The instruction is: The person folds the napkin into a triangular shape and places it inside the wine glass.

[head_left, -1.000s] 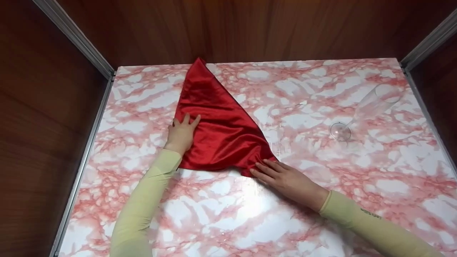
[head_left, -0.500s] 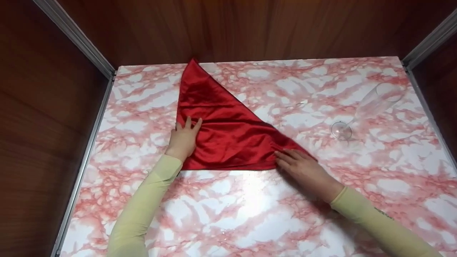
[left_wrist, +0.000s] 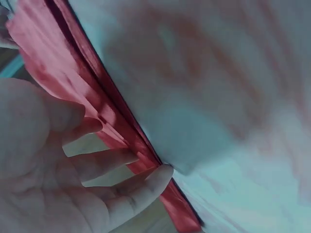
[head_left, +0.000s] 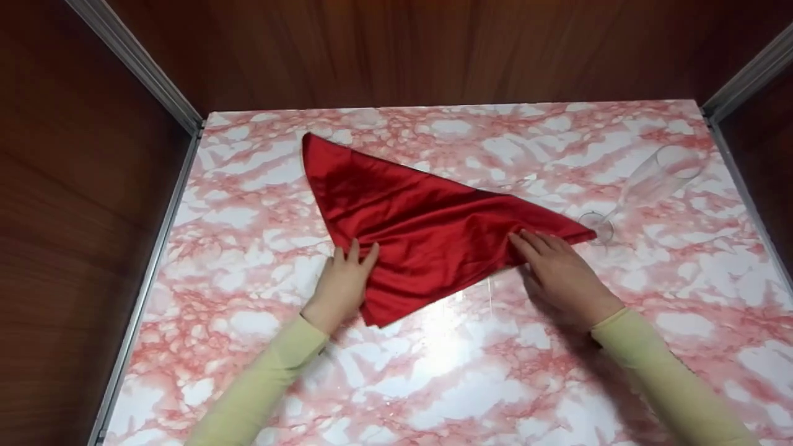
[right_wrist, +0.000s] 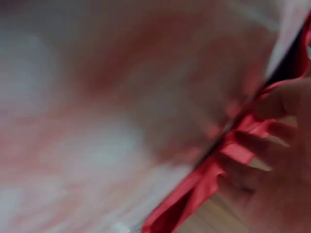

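Observation:
A shiny red satin cloth, folded to a triangle, lies askew on the table, its long dark-edged side toward the back. My left hand rests on its left part with fingers spread and fairly straight. In the left wrist view the fingertips touch the cloth's edge. Toward the right corner, my right hand lies with extended fingers on the cloth, which wrinkles beneath them. The right wrist view shows these fingers against the red fabric, somewhat blurred.
A clear champagne flute lies on its side at the right, its round foot overlapped by the cloth's right corner in the head view. Dark wood panels with metal edging enclose the pink-and-white marbled table at the back and sides.
The cloth's right part has been spread out to the right, then the whole cloth turned, its right corner swinging up and its top corner coming down. Both hands have moved along with it.

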Demonstrator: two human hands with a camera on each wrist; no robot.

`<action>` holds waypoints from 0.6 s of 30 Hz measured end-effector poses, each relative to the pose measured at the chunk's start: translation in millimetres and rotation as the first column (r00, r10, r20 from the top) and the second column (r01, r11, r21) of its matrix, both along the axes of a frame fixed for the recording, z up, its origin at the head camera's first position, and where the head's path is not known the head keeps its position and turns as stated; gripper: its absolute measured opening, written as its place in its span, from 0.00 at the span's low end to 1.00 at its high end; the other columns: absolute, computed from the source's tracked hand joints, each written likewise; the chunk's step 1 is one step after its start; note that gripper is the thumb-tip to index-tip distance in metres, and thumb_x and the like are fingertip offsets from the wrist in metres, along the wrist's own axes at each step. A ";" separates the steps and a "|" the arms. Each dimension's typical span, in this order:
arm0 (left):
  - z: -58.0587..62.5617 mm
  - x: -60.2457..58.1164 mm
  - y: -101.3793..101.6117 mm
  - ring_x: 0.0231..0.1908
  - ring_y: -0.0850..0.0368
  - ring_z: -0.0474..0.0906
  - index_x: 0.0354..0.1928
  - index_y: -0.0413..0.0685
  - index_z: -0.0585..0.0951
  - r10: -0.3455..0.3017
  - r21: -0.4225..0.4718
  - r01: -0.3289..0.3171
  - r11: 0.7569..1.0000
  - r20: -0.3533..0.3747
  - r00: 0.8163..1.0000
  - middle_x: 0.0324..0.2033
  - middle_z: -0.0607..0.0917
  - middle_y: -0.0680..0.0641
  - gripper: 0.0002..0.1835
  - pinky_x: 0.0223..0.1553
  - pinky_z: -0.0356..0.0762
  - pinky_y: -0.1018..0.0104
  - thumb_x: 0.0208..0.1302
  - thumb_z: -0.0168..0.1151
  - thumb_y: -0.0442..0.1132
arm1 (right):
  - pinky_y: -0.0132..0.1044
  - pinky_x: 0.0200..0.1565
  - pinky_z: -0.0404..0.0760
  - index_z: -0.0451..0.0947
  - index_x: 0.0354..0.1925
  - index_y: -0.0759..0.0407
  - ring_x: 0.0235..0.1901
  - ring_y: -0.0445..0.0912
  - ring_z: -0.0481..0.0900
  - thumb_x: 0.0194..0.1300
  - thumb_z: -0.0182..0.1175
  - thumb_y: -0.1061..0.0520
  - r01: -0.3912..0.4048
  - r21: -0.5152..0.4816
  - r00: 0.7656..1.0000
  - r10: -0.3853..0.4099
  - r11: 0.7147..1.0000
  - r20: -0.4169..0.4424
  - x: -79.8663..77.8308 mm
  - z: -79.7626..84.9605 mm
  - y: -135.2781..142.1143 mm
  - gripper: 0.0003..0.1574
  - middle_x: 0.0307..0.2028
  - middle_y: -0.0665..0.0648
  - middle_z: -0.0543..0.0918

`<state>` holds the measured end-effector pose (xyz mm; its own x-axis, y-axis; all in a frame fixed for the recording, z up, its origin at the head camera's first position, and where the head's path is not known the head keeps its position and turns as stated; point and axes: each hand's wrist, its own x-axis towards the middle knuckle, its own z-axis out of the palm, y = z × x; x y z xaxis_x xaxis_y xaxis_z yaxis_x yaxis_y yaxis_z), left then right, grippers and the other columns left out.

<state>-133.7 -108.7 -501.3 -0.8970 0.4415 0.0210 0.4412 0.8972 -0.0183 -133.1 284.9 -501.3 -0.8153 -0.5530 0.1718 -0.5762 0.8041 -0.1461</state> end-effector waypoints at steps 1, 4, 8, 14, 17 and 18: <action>0.2 4.5 1.5 0.46 0.33 0.70 0.69 0.48 0.66 -0.015 0.011 0.015 1.000 -0.004 1.000 0.60 0.70 0.29 0.34 0.39 0.76 0.50 0.58 0.58 0.31 | 0.56 0.63 0.59 0.61 0.69 0.61 0.63 0.63 0.63 0.63 0.58 0.56 0.005 0.013 1.000 -0.005 1.000 0.020 1.0 0.4 -2.3 0.38 0.65 0.68 0.66; 1.1 15.7 4.8 0.48 0.33 0.71 0.68 0.46 0.67 -0.053 0.057 0.053 0.997 -0.006 0.999 0.59 0.71 0.30 0.33 0.41 0.77 0.53 0.58 0.59 0.32 | 0.57 0.65 0.55 0.60 0.70 0.59 0.65 0.64 0.59 0.64 0.56 0.56 0.003 0.050 0.998 -0.006 0.999 0.056 6.4 1.8 -13.5 0.38 0.67 0.69 0.62; 1.6 27.3 8.6 0.52 0.33 0.70 0.67 0.44 0.69 -0.076 0.156 0.076 0.985 -0.006 0.997 0.60 0.71 0.31 0.28 0.44 0.79 0.56 0.64 0.59 0.37 | 0.56 0.66 0.54 0.61 0.70 0.56 0.67 0.64 0.56 0.63 0.56 0.55 -0.041 0.040 0.998 0.039 0.998 0.047 15.8 3.6 -31.7 0.38 0.69 0.67 0.60; -0.6 45.7 17.6 0.54 0.32 0.69 0.67 0.42 0.68 -0.126 0.214 0.121 0.969 0.010 0.992 0.60 0.70 0.31 0.28 0.48 0.78 0.54 0.67 0.58 0.41 | 0.55 0.67 0.48 0.64 0.69 0.54 0.69 0.63 0.52 0.63 0.58 0.47 -0.095 0.031 0.993 0.093 0.995 0.070 28.1 5.3 -48.1 0.38 0.68 0.65 0.62; 0.0 48.3 19.1 0.53 0.34 0.71 0.66 0.43 0.69 -0.151 0.211 0.147 0.966 0.001 0.989 0.60 0.71 0.33 0.27 0.50 0.76 0.52 0.67 0.57 0.42 | 0.56 0.68 0.41 0.67 0.68 0.55 0.70 0.62 0.46 0.63 0.59 0.42 -0.081 0.054 0.994 0.076 0.995 0.075 30.5 4.7 -49.7 0.39 0.69 0.66 0.60; 0.4 46.4 18.0 0.53 0.34 0.71 0.66 0.43 0.69 -0.156 0.215 0.152 0.965 -0.002 0.988 0.60 0.72 0.33 0.27 0.51 0.75 0.51 0.67 0.57 0.42 | 0.56 0.68 0.39 0.67 0.67 0.56 0.71 0.62 0.44 0.62 0.59 0.41 -0.072 0.060 0.995 0.068 0.996 0.074 31.0 4.2 -49.8 0.40 0.69 0.66 0.60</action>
<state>-87.3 -90.7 -500.9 -0.8194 0.5610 0.1175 0.5732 0.8007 0.1743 -102.1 235.0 -497.1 -0.7833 -0.6169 0.0774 -0.6211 0.7711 -0.1397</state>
